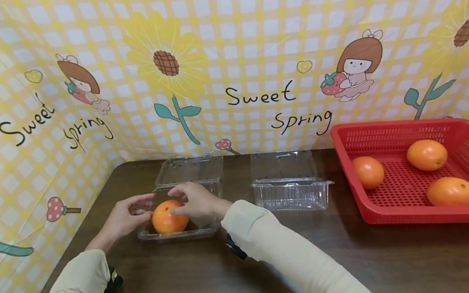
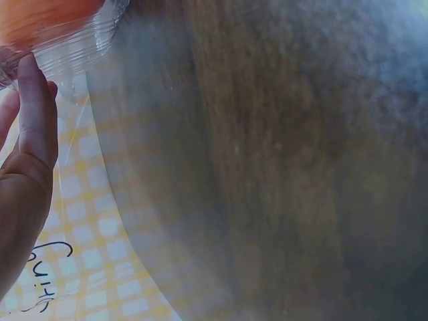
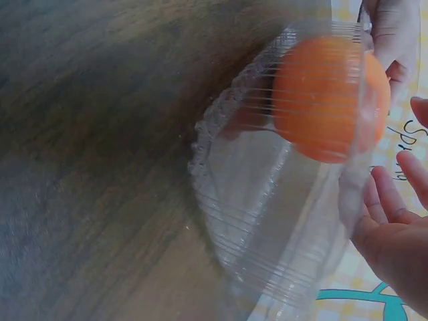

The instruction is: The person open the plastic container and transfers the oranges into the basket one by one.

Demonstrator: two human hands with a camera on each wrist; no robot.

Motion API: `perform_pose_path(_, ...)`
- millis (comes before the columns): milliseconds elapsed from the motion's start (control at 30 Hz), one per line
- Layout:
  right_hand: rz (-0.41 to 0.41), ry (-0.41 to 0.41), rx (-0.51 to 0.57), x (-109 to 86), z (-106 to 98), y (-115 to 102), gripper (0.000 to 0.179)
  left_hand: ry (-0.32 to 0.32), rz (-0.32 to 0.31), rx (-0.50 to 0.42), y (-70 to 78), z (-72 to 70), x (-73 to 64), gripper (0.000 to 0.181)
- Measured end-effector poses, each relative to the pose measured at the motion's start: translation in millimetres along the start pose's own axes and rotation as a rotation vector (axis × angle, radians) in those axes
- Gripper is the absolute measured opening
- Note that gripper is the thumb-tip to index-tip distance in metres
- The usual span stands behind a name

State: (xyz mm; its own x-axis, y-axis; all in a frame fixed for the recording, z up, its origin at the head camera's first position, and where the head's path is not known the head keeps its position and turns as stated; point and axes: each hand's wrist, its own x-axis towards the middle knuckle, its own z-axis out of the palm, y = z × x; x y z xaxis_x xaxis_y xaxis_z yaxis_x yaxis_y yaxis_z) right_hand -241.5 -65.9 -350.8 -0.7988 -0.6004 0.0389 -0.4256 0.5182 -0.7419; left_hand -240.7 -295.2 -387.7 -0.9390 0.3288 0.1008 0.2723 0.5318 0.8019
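Note:
An orange (image 1: 165, 222) sits in the left part of a clear plastic clamshell box (image 1: 175, 236), whose lid (image 1: 188, 169) is folded back toward the wall. My left hand (image 1: 124, 219) is at the orange's left side, with fairly straight fingers by the box wall in the left wrist view. Over the box, my right hand (image 1: 199, 202) has its thumb in front of the orange in the head view. In the right wrist view, that right hand (image 3: 401, 247) has loosely bent fingers beside the box rim, apart from the orange (image 3: 321, 100).
A second clear clamshell box (image 1: 290, 193) stands to the right, its lid also raised. Farther right, a red plastic basket (image 1: 434, 219) holds three oranges (image 1: 452, 192). Patterned cloth (image 1: 226, 57) rises behind and left of the dark wooden table (image 1: 182, 289).

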Motion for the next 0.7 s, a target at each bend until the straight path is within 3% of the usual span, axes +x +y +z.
perform_pose_path(267,0.012,-0.034,0.03,3.2,5,1,0.051,-0.001,-0.013,-0.003,-0.2,0.1,-0.6,0.048)
perform_pose_path(700,0.143,-0.118,0.008,15.3,-7,-11,0.054,-0.001,-0.028,0.006,1.7,0.2,-1.5,0.048)
